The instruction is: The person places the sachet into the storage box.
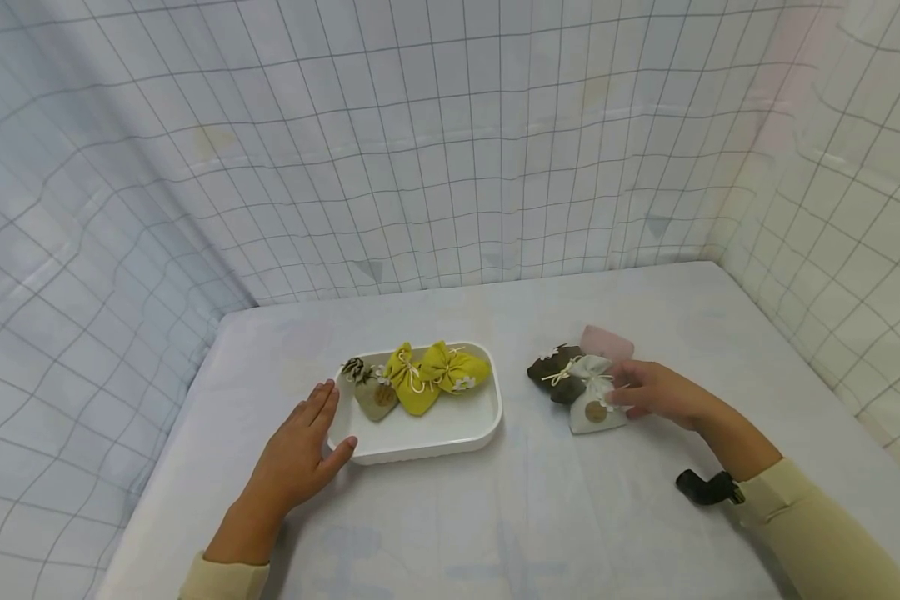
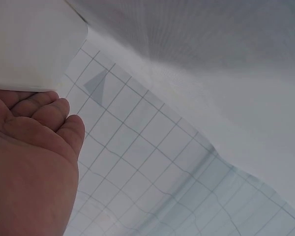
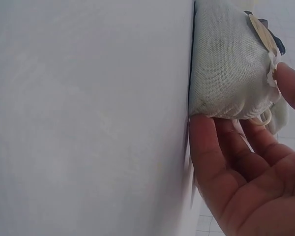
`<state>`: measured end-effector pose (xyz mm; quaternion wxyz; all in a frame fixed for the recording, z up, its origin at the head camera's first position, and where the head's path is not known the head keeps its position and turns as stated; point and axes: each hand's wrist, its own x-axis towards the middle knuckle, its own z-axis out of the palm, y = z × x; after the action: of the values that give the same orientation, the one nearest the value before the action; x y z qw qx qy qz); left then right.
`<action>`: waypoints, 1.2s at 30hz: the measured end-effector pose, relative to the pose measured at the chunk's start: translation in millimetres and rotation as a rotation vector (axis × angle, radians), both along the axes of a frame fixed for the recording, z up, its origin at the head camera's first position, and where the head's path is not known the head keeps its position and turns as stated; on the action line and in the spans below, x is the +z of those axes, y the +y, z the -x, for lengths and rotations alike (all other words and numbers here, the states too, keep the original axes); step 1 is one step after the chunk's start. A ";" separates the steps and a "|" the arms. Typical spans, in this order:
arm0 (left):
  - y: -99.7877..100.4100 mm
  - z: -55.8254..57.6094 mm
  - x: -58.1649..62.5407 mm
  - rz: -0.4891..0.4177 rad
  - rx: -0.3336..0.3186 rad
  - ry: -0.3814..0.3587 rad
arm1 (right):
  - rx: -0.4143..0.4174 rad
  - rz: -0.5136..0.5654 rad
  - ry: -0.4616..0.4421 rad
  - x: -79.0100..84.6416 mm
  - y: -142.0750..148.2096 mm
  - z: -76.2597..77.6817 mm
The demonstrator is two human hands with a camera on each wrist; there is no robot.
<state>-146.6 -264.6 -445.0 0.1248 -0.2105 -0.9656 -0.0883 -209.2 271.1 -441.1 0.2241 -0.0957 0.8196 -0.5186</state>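
Observation:
My right hand point(image 1: 660, 392) is at a white drawstring pouch point(image 1: 580, 418) with a round tan tag, its thumb and fingertips on either side of it. The right wrist view shows the pouch point(image 3: 226, 64) low over the cloth, fingers along its edge and thumb by its small white flower. My left hand point(image 1: 296, 450) lies with straight fingers against the left end of a white tray point(image 1: 420, 433). Inside the tray are a grey-green pouch point(image 1: 375, 403) with a striped top and two yellow-green pouches, one upright point(image 1: 417, 402) and one sideways point(image 1: 476, 372).
Touching the white pouch's left side is a dark brown pouch point(image 1: 542, 368) with a cream cord. A pink pouch point(image 1: 606, 342) lies behind them. White cloth covers the table point(image 1: 540, 517), and gridded curtains point(image 1: 450, 167) hang at its back and sides.

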 end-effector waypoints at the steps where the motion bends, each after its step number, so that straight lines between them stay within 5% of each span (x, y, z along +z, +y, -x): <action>1: -0.1 0.1 0.1 -0.001 0.000 0.000 | -0.001 0.001 -0.002 -0.4 -0.3 0.2; 25: 0.7 0.0 -0.6 -0.002 0.013 -0.026 | -0.039 -0.067 0.110 0.4 -4.0 -0.8; 36: -0.4 1.6 -2.1 -0.004 -0.002 -0.006 | 0.017 -0.029 0.106 0.6 -2.6 -1.3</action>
<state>-148.2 -265.0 -447.1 0.1220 -0.2107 -0.9656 -0.0911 -207.9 268.5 -440.5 0.1861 -0.1268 0.8369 -0.4989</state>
